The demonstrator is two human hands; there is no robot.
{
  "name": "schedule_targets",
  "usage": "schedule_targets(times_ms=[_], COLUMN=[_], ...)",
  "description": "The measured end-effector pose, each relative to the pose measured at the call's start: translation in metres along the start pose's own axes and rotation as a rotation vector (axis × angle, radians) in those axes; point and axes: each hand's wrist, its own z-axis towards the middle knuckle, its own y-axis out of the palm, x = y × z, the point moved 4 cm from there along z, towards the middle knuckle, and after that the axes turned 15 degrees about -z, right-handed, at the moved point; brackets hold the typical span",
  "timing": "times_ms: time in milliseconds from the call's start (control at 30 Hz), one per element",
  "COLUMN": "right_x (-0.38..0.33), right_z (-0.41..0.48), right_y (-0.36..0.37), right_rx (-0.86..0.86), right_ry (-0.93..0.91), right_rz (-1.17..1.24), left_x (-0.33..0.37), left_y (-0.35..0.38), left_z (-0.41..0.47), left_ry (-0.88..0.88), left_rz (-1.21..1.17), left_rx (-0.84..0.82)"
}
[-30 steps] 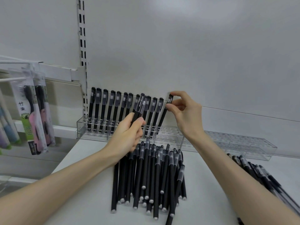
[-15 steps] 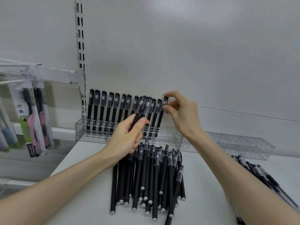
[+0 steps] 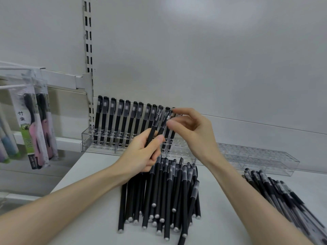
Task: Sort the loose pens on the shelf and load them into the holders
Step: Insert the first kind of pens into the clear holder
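A clear acrylic holder (image 3: 87, 144) at the back of the white shelf (image 3: 226, 218) carries a row of several black capped pens (image 3: 113, 121) standing upright. In front of it lies a pile of loose black pens (image 3: 168, 193). My left hand (image 3: 139, 156) grips two black pens (image 3: 154, 127) that point up and to the right, in front of the row. My right hand (image 3: 192, 133) is at their upper ends. Its thumb and forefinger pinch the cap of the right-hand one (image 3: 167, 118).
A second clear holder (image 3: 258, 160) with no pens stands at the back right. Another heap of dark pens (image 3: 283, 197) lies at the shelf's right edge. Packaged brushes (image 3: 35, 128) hang from hooks on the left, beside the slotted shelf upright (image 3: 88, 41).
My right hand has let go of the pen it stood in the holder and moved down-left to the pens in my left hand. The left hand has barely moved.
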Motion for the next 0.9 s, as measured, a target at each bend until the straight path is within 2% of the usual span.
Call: schedule_targets(times_ms=[200,667,800,900], right_x=[0.002,-0.004,-0.006,-0.006], right_z=[-0.003,-0.007,0.004,0.012], right_y=[0.0,0.003,-0.024,-0.045], right_rx=[0.008,0.023,0.215,0.346], right_ry=[0.08,0.067,0.056,-0.01], right_rz=[0.142,0.147,0.158,0.026], left_x=[-0.002,0.002,0.003,0.004], left_y=[0.002,0.001,-0.001,-0.005], left_z=[0.0,0.0,-0.001,0.001], left_ry=[0.014,0.092,0.086,0.066], left_rz=[0.023,0.068,0.108,0.067], left_rx=[-0.017,0.006,0.082,0.159])
